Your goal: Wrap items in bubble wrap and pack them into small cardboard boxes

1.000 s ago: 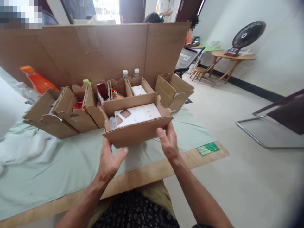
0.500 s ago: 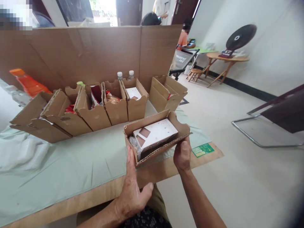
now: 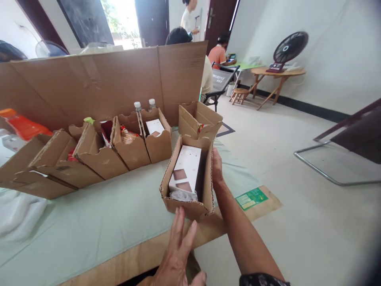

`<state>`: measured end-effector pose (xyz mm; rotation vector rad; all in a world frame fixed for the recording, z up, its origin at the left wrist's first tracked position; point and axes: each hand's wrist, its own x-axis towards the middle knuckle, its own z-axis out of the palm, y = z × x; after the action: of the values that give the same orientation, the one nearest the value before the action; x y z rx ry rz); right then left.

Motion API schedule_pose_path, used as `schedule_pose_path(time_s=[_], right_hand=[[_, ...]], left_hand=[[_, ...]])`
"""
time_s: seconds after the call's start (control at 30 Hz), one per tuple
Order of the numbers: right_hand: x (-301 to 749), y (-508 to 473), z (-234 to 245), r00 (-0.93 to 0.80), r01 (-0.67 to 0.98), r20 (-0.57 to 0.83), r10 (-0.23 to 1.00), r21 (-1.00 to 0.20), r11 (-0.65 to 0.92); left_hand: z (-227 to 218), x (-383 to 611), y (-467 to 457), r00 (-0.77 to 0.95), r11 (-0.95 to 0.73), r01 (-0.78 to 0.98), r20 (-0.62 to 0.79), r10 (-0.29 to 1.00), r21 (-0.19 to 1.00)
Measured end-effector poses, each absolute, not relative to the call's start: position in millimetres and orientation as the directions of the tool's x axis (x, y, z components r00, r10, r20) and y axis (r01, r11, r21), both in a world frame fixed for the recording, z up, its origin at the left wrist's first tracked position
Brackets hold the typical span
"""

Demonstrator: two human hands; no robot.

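Note:
A cardboard bin point(image 3: 167, 201) stands in front of me at the table's near side, its length pointing away. Inside lie a white carton point(image 3: 190, 161) with brown squares printed on it and a crumpled clear plastic bag point(image 3: 184, 195). My right hand point(image 3: 217, 169) grips the bin's right wall near the far end; its fingers are partly hidden. Fingers spread, my left hand point(image 3: 180, 250) is at the bin's near end, its fingertips at the lower edge; I cannot tell whether they touch.
Several cardboard bins point(image 3: 127, 153) form a row to the left, holding packets and a carton. Another bin point(image 3: 208, 119) stands behind mine. A tall cardboard panel point(image 3: 119, 79) backs the table. An orange bottle point(image 3: 26, 125) and plastic packs point(image 3: 20, 214) lie left. Other people sit or stand beyond.
The bin has turned from lying crosswise to pointing away from me, and sits lower and flatter. My right hand has moved forward along its side, and my left hand's fingers have spread.

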<state>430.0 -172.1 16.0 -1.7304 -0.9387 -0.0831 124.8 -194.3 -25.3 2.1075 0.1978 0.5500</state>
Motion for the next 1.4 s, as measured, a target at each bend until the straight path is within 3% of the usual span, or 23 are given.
schedule_pose_path(time_s=[0.13, 0.23, 0.3, 0.37, 0.53, 0.73, 0.97, 1.13, 1.4], right_hand=[[423.0, -189.0, 14.1, 0.808, 0.52, 0.481, 0.339, -0.853, -0.029], [382.4, -229.5, -4.0, 0.87, 0.454, 0.449, 0.203, -0.891, 0.02], [343.1, -268.2, -22.8, 0.886, 0.432, 0.429, 0.177, -0.901, 0.022], [309.0, -308.4, -38.4, 0.848, 0.498, 0.487, 0.207, -0.867, 0.003], [304.7, -358.6, -40.6, 0.773, 0.617, 0.575, 0.268, -0.78, -0.104], [360.5, -338.0, -53.3, 0.793, 0.475, 0.417, 0.444, -0.88, -0.024], [372.7, -328.2, -67.7, 0.777, 0.35, 0.351, 0.522, -0.931, 0.104], [394.2, -302.3, -52.7, 0.703, 0.342, 0.343, 0.623, -0.931, 0.126], [429.5, -255.3, -39.1, 0.768, 0.348, 0.363, 0.529, -0.928, 0.131]], left_hand=[[-26.1, 129.4, -185.6, 0.874, -0.548, -0.023, 0.283, 0.395, 0.836], [-25.1, 140.1, -164.0, 0.8, -0.466, 0.044, 0.248, 0.546, 0.884], [-20.4, 155.0, -141.0, 0.723, -0.364, 0.073, 0.203, 0.661, 0.928], [-11.7, 174.5, -115.1, 0.676, -0.272, 0.047, 0.17, 0.717, 0.961], [10.8, 217.6, -79.3, 0.683, -0.177, -0.066, 0.174, 0.709, 0.982], [12.1, 220.7, -89.1, 0.675, -0.154, -0.063, 0.156, 0.721, 0.986], [9.7, 212.6, -94.5, 0.626, -0.212, -0.001, 0.166, 0.762, 0.977], [-6.8, 167.7, -134.7, 0.579, -0.295, 0.173, 0.145, 0.802, 0.94], [-44.9, 129.5, -188.7, 0.606, -0.386, 0.242, 0.172, 0.776, 0.89]])
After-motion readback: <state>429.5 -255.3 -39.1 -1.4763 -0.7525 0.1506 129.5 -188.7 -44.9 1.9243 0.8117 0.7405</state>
